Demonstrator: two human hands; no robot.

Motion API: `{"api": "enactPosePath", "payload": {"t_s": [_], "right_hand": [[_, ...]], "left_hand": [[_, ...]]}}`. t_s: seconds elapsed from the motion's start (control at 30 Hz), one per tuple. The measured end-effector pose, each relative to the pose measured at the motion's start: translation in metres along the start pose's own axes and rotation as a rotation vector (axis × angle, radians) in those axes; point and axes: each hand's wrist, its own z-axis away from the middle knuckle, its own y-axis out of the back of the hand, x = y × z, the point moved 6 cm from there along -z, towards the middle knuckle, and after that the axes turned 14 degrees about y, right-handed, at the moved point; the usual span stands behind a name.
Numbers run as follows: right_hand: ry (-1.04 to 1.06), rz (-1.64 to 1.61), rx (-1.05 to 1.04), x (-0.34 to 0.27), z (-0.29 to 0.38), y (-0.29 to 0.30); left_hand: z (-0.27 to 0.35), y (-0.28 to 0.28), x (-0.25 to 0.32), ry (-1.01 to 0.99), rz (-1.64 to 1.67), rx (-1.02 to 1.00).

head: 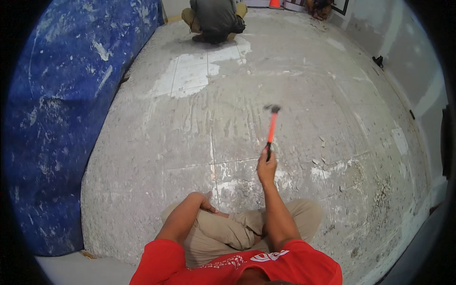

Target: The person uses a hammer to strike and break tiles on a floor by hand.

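My right hand (267, 166) is closed around the black grip of a claw hammer (272, 127) with an orange-red shaft. The hammer points away from me, its dark head slightly blurred over the tile floor (235, 142). Whether the head touches the floor, I cannot tell. My left hand (207, 205) rests by my bent knee, with nothing seen in it; its fingers are partly hidden. White residue and flakes mark the tiles in front of my crossed legs.
A blue, white-stained sheet (71, 117) covers the left side. Ahead, another person (215, 21) squats on the floor, near an orange cone (274, 3). Loose debris (382, 190) lies to the right, before a patched grey wall (402, 53). A small black object (378, 61) lies by that wall.
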Motion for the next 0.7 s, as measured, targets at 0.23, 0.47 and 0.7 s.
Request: {"api": "enactPosePath", "payload": {"t_s": [0.23,0.47,0.7], "right_hand": [[0.051,-0.009,0.409,0.015,-0.018,0.028],[-0.643,-0.091,-0.333,0.088,0.085,-0.05],[-0.08,-0.052,0.178,0.003,-0.013,0.017]], "left_hand": [[0.011,0.004,0.003,0.01,-0.037,-0.023],[-0.007,0.002,-0.002,-0.038,-0.057,0.061],[-0.009,-0.002,0.002,-0.03,-0.041,-0.012]]}}
